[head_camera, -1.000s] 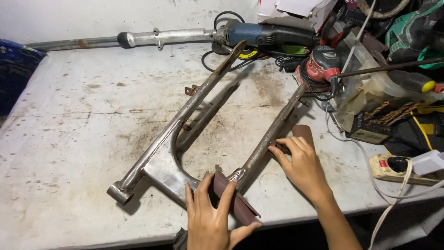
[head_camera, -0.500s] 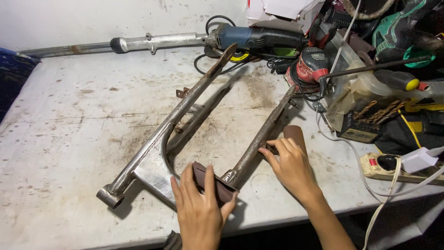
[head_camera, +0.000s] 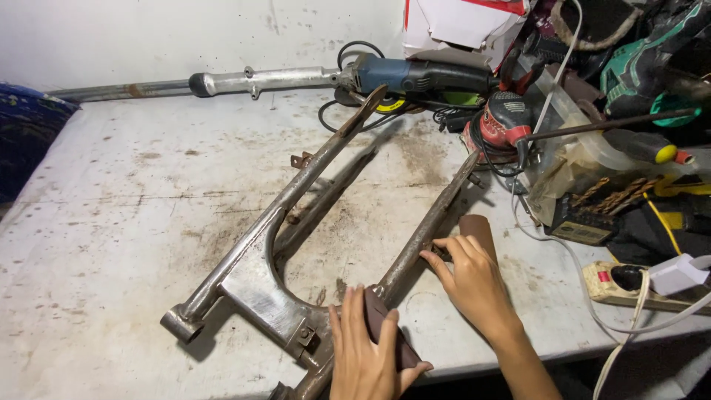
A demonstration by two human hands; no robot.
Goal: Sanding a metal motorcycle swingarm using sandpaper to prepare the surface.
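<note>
A rusty metal swingarm [head_camera: 259, 274] with two long arms lies on the stained white workbench [head_camera: 111, 192]. My left hand [head_camera: 366, 355] presses a folded brown piece of sandpaper [head_camera: 381, 326] against the near end of the right arm. My right hand [head_camera: 474, 278] rests on that arm's middle, fingers touching the bar, with a brown sheet of sandpaper [head_camera: 480, 231] under and behind it.
A blue angle grinder [head_camera: 415, 74] and a metal tube [head_camera: 259, 80] lie along the back wall. A red power tool [head_camera: 507, 118], drill bits [head_camera: 615, 194], a screwdriver [head_camera: 652, 152], cables and a power strip [head_camera: 629, 285] crowd the right side. Blue cloth [head_camera: 26, 133] sits at left.
The view has shifted slightly. My left hand has slid the sandpaper a little along the near end of the bar; my right hand stays on the arm.
</note>
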